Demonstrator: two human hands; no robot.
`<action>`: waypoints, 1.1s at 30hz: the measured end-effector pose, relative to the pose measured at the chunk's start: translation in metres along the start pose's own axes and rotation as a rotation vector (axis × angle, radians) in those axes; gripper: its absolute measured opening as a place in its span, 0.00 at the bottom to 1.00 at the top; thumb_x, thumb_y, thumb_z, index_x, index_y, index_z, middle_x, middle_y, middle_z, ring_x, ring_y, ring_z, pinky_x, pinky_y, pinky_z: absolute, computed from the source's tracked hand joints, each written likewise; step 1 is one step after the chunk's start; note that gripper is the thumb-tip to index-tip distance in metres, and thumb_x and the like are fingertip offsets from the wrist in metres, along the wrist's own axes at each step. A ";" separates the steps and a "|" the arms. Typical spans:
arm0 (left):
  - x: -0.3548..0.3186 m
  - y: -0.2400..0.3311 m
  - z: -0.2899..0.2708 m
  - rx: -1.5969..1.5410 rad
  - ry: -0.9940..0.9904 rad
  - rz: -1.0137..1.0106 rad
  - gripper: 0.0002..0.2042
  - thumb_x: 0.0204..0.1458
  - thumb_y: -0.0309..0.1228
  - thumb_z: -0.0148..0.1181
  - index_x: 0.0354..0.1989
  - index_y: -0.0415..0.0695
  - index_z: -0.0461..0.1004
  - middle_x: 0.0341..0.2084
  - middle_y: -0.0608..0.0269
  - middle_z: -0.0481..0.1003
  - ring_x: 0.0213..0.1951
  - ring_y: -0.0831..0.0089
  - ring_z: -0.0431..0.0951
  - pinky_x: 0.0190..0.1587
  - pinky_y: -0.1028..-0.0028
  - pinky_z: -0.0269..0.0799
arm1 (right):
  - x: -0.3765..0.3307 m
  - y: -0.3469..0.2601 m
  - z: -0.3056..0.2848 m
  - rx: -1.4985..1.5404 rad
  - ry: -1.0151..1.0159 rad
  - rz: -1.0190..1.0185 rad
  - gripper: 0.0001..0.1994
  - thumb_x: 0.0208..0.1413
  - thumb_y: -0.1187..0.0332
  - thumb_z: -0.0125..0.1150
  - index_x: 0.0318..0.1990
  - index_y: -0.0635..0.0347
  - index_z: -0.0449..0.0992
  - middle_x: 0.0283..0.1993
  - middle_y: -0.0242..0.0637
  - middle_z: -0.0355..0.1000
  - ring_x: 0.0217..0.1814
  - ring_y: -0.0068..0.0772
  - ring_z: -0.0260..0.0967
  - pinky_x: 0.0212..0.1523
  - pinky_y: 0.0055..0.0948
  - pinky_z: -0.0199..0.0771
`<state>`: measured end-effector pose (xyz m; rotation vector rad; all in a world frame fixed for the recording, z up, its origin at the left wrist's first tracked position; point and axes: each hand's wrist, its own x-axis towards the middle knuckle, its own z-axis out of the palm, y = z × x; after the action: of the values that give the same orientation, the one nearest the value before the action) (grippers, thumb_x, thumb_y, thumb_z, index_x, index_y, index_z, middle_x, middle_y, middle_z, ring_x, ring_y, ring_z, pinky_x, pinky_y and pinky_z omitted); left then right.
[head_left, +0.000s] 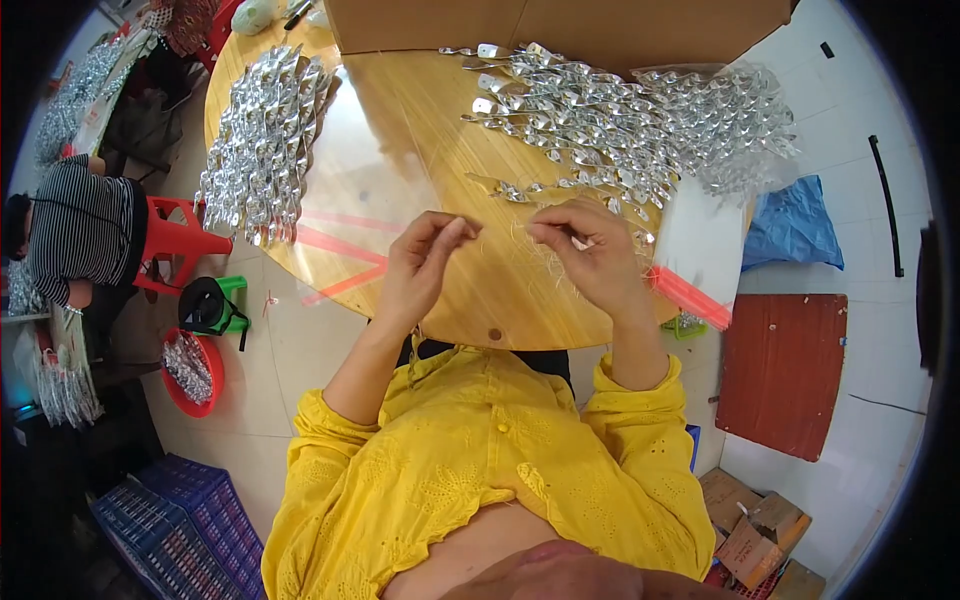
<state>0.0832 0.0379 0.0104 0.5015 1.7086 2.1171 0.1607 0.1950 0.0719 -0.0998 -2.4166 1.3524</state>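
A: What is recorded at the far left?

B: A person in a striped top is seen seated on a red stool. A red basin holding silver pieces is noted on the floor, with blue crates below it.

A: And on the round wooden table?

B: A heap of silver twisted pieces is laid at its left edge. A cardboard box is set at the far side.

A: The left hand?

B: It is held above the table, thumb and forefinger pinched together. A very fine thread appears to be gripped; it is too thin to be confirmed.

A: The right hand?

B: It is held just beside the left, fingertips pinched shut in the same way, seemingly on the other end of the thread. Loose pale strands are seen on the table beneath both hands.

A: Further right?

B: A second, larger pile of silver pieces is spread behind the right hand, and a clear bag of them overhangs the table edge. A blue bag and a red board are noted on the tiled floor.
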 end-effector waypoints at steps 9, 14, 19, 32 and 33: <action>-0.003 0.031 0.014 -0.025 -0.205 -0.195 0.08 0.50 0.31 0.46 0.29 0.38 0.67 0.15 0.71 0.65 0.20 0.85 0.62 0.23 0.86 0.56 | 0.007 0.002 0.008 0.005 0.031 -0.181 0.05 0.37 0.75 0.60 0.25 0.60 0.74 0.24 0.32 0.68 0.25 0.22 0.60 0.26 0.20 0.59; -0.006 0.022 0.011 -0.148 -0.204 -0.084 0.08 0.50 0.31 0.47 0.29 0.39 0.68 0.15 0.71 0.64 0.19 0.86 0.61 0.21 0.86 0.54 | -0.001 0.007 0.017 0.275 -0.004 0.045 0.05 0.39 0.76 0.59 0.27 0.64 0.73 0.25 0.34 0.68 0.29 0.21 0.62 0.29 0.19 0.62; -0.005 0.024 0.010 -0.156 -0.213 -0.088 0.08 0.50 0.31 0.46 0.29 0.38 0.68 0.15 0.70 0.65 0.19 0.86 0.61 0.21 0.86 0.54 | -0.005 0.013 0.016 0.464 0.041 0.175 0.04 0.40 0.77 0.57 0.28 0.65 0.72 0.29 0.36 0.68 0.33 0.23 0.64 0.34 0.20 0.65; -0.006 0.026 0.014 -0.191 -0.303 -0.125 0.08 0.51 0.29 0.44 0.29 0.37 0.68 0.17 0.65 0.68 0.19 0.81 0.66 0.22 0.83 0.61 | 0.008 0.009 0.029 0.640 0.007 0.103 0.03 0.43 0.76 0.55 0.27 0.65 0.69 0.32 0.39 0.68 0.35 0.25 0.65 0.37 0.22 0.65; -0.005 0.025 0.015 -0.190 -0.302 -0.124 0.08 0.51 0.29 0.44 0.29 0.37 0.68 0.17 0.65 0.68 0.19 0.81 0.66 0.22 0.83 0.61 | 0.008 0.010 0.030 0.660 0.023 0.104 0.03 0.43 0.76 0.55 0.27 0.65 0.69 0.32 0.39 0.69 0.35 0.25 0.65 0.36 0.22 0.66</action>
<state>0.0935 0.0426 0.0378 0.6062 1.3234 1.9747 0.1414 0.1776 0.0516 -0.0652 -1.8476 2.1018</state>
